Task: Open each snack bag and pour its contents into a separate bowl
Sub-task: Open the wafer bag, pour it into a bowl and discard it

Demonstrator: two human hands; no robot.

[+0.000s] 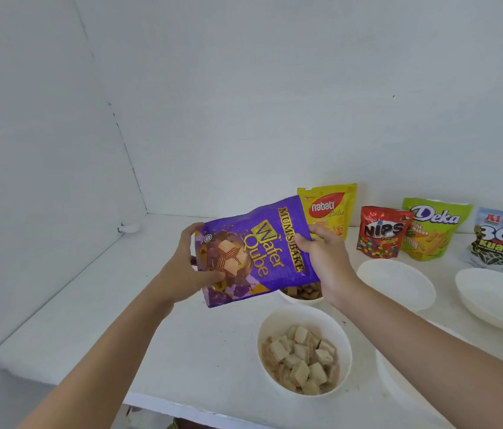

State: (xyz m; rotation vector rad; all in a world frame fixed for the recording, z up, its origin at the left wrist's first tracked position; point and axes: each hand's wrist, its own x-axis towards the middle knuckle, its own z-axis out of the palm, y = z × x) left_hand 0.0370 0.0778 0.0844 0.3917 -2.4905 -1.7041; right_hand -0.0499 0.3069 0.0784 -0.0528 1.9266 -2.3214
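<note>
both hands' fingers (210,275) curled around purple wafer bag (262,252), held sideways

Both forearms bare, left hand (187,267) and right hand (326,258) ungloved.

The light is bright, soft and even, a little cool, with only faint shadows on the white painted table top (95,305). The glossy purple foil snack bag (253,252) shows slight glare. Edges bend from wide-angle distortion; details look slightly soft.
</note>
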